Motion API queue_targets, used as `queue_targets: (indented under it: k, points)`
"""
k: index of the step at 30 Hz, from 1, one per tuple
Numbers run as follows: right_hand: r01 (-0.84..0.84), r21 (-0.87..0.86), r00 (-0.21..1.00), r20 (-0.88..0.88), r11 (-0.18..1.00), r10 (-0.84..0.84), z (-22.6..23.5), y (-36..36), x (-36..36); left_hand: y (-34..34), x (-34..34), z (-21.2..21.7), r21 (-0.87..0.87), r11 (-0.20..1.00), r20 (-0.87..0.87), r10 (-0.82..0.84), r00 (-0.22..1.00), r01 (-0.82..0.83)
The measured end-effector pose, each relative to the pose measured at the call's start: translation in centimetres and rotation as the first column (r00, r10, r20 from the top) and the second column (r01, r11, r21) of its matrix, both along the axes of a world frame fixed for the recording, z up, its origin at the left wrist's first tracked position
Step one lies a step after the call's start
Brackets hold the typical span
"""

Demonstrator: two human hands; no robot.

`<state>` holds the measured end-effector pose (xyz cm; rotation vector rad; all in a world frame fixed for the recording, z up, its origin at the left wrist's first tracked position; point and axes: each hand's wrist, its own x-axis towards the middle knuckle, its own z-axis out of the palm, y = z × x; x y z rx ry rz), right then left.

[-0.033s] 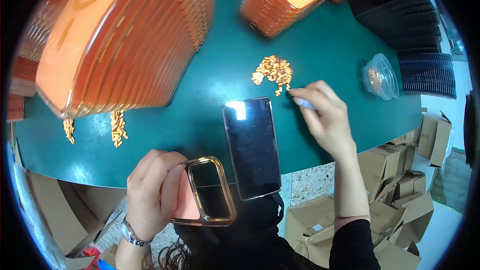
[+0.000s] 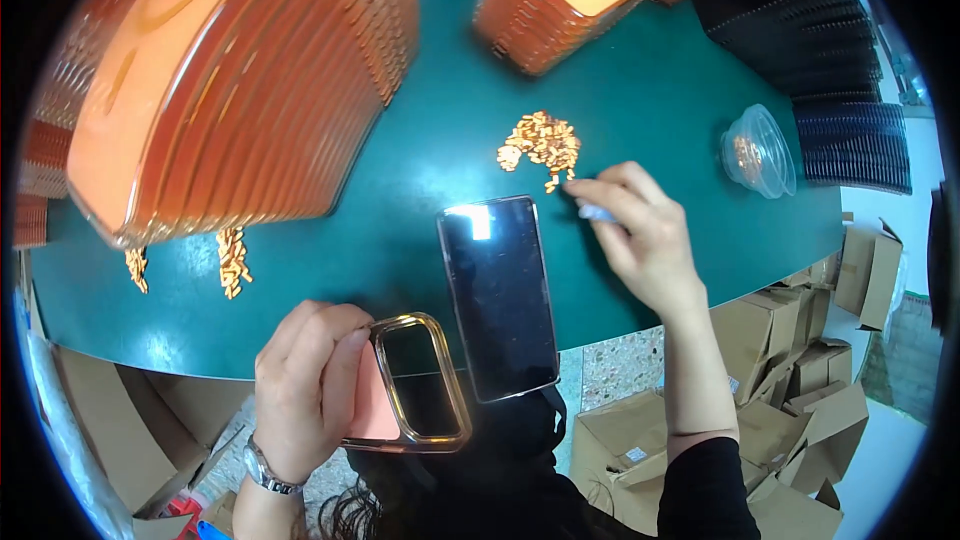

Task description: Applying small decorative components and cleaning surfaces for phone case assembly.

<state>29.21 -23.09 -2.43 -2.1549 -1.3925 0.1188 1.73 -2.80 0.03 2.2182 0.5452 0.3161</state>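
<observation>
My left hand (image 2: 305,370) grips a pink phone case (image 2: 375,405) with a shiny gold frame around its large camera opening. My right hand (image 2: 640,230) has thumb and forefinger drawn together around something small and pale, too unclear to name. Its fingertips are at the near right edge of a pile of small gold-coloured pieces (image 2: 543,143) on the green table. Between my hands is a dark-screened phone (image 2: 500,295), its lower end reaching past the table's front edge in the view.
Tall stacks of orange phone cases (image 2: 250,110) fill the left, with another stack (image 2: 560,15) at the back. Gold pieces (image 2: 233,262) lie in small heaps beside the left stack. A clear plastic tub (image 2: 760,155) and black stacks (image 2: 855,145) stand right; cardboard boxes (image 2: 770,340) lie beyond the table.
My right hand's fingertips have shifted very slightly left, toward the gold pieces. The table scene has also moved a little in the view; my left hand still holds the case.
</observation>
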Motion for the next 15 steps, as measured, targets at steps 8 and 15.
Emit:
queue_targets:
  k: [8,15]
  points:
    - [-0.1,-0.054,0.955,0.275,0.994,0.111,-0.5,-0.1,-0.2,-0.5,1.2,-0.9,-0.001,1.0,-0.031,0.008,0.999,-0.008]
    - [0.139,-0.063,0.978,-0.149,0.988,-0.147,1.2,1.7,-0.3,-0.4,1.6,-1.8,0.04,0.999,-0.011,-0.001,1.0,0.002]
